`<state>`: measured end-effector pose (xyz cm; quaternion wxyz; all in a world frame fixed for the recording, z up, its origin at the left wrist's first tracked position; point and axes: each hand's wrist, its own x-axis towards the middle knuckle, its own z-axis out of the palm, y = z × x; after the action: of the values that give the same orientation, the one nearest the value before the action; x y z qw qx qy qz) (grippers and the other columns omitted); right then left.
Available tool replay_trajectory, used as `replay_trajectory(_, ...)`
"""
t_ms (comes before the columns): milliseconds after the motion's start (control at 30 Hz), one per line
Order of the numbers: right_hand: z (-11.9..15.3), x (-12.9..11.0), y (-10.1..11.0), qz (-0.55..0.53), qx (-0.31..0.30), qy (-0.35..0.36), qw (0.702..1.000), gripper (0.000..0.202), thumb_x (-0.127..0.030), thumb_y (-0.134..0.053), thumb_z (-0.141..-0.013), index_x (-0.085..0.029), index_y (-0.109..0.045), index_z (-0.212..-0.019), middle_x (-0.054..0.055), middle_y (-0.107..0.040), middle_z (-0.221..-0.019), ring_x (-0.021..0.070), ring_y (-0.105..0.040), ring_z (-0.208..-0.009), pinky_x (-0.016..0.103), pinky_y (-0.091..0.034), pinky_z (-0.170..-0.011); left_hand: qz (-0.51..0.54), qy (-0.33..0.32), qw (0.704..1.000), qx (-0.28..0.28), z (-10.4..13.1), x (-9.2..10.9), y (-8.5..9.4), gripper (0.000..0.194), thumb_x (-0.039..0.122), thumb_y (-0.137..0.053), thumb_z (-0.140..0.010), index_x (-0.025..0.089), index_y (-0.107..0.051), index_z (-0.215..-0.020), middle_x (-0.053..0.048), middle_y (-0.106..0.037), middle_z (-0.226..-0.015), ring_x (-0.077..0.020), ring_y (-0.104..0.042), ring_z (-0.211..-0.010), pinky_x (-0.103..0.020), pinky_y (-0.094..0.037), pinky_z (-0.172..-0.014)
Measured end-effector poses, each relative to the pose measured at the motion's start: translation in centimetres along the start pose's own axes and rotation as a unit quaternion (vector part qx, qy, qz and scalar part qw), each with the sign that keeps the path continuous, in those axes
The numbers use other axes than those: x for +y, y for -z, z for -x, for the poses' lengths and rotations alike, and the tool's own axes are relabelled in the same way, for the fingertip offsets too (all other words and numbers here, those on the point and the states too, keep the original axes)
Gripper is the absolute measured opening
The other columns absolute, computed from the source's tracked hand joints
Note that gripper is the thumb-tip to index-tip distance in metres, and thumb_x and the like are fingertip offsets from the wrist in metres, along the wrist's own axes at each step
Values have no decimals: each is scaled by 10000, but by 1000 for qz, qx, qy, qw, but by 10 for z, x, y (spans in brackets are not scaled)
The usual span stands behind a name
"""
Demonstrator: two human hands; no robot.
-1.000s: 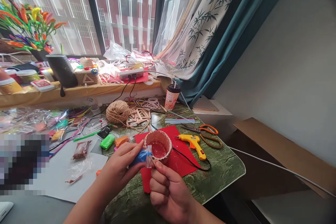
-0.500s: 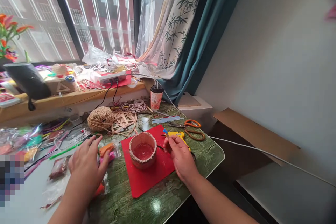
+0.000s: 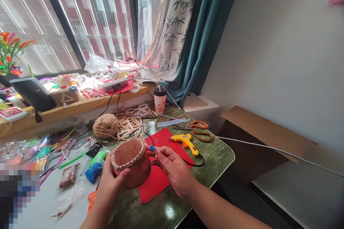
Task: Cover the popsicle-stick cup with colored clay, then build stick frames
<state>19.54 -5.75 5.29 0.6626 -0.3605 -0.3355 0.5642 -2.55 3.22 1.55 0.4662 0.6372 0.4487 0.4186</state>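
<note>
one slip could be smearing the pot [image 3: 137, 172] my left hand [image 3: 111, 178] is cradling, since my right hand [image 3: 176, 172] is pinching a blue-tipped stick [image 3: 152, 148] beside it.

A lidded paper cup [image 3: 159, 103] stood on a cluttered desk [image 3: 217, 154], a ball of twine [image 3: 105, 126] at its eight o'clock, scissors [image 3: 190, 127] at four and a teal curtain [image 3: 206, 39] at one.
</note>
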Motion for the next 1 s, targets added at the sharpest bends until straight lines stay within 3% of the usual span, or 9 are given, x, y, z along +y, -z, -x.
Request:
replay_trajectory(133, 0, -4, -9, 90, 23, 73, 993, 355, -578, -754, -967, -231, -690, -929, 102, -745, -1270, 226, -732, -1030, 403, -586, -950, 159, 70, 985, 8, -2, -5, -3, 1010, 853, -733, -749, 262, -533, -1543, -121, -774, -1340, -414, -705, -1295, -529, -622, -1054)
replay_trajectory(267, 1, -1, -6, 249, 26, 166, 954, 212, -427, -621, -1072, -240, -718, -1100, 67, -768, -963, 175, -689, -741, 313, -577, -706, 272, 146, 951, 14, 2, -9, -8, 864, 800, -699, -809, 311, -603, -1515, -80, -820, -1265, -413, -742, -1241, -552, -659, -999)
replay_trajectory(367, 1, 0, -2, 384, -14, 248, 889, 242, -245, -574, -1072, -244, -718, -1267, 43, -755, -858, 185, -693, -721, 305, -566, -698, 343, 185, 921, 29, 7, -6, -10, 792, 730, -742, -822, 288, -653, -1473, -87, -845, -1202, -420, -721, -1282, -556, -640, -1034)
replay_trajectory(500, 0, -1, -3, 477, -77, 373, 792, 551, -101, -471, -1041, -243, -545, -1568, 57, -708, -891, 215, -665, -783, 334, -574, -732, 411, 199, 889, 46, 9, 12, -15, 813, 554, -951, -656, 237, -719, -1368, -104, -848, -1189, -447, -708, -1291, -542, -626, -1051)
replay_trajectory(600, 1, 3, -7, 521, -121, 377, 756, 684, -79, -432, -1022, -241, -388, -1685, 49, -609, -860, 237, -594, -765, 334, -528, -648, 396, 201, 896, 25, 7, 29, -19, 758, 497, -985, -623, 207, -746, -1280, -131, -831, -1233, -469, -717, -1264, -551, -634, -1032)
replay_trajectory(733, 1, 15, -7, 530, -144, 350, 759, 711, -95, -419, -1037, -276, -317, -1717, 47, -550, -897, 244, -561, -793, 344, -520, -671, 376, 196, 905, 39, 8, 39, -23, 643, 498, -962, -673, 200, -756, -1205, -132, -837, -1188, -448, -743, -1224, -525, -631, -1037)
replay_trajectory(867, -1, 22, -4, 558, -152, 331, 746, 694, -109, -432, -1041, -259, -332, -1711, 50, -542, -909, 247, -542, -805, 353, -501, -695, 360, 190, 912, 47, 10, 37, -25, 735, 511, -962, -674, 177, -723, -1284, -146, -833, -1188, -431, -748, -1219, -519, -610, -1064)
replay_trajectory(1000, -2, 15, -4, 621, -181, 314, 695, 674, -103, -450, -1009, -154, -387, -1678, 83, -596, -928, 258, -525, -777, 366, -450, -655, 344, 208, 914, 45, 9, 37, -23, 797, 540, -945, -687, 189, -696, -1357, -134, -831, -1200, -400, -761, -1199, -491, -616, -1048)
